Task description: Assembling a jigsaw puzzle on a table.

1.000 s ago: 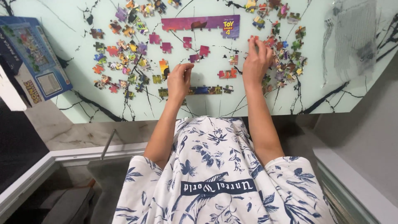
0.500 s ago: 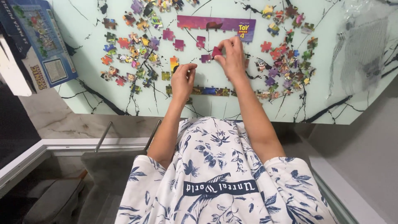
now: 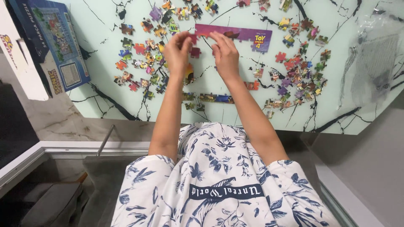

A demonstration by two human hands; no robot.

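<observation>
Two hands (image 3: 202, 52) at purple strip (image 3: 233, 34)

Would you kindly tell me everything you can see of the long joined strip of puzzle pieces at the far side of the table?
The joined strip is a flat run of interlocked puzzle pieces, seemingly printed card, lying on the pale marbled table. It is mostly purple to magenta, with a dark brown patch midway and a blue panel bearing a yellow and red logo at its right end. It runs nearly level, dipping slightly rightward. The left hand and right hand meet at its left end, fingertips over that edge. Loose pieces lie scattered around it.
</observation>
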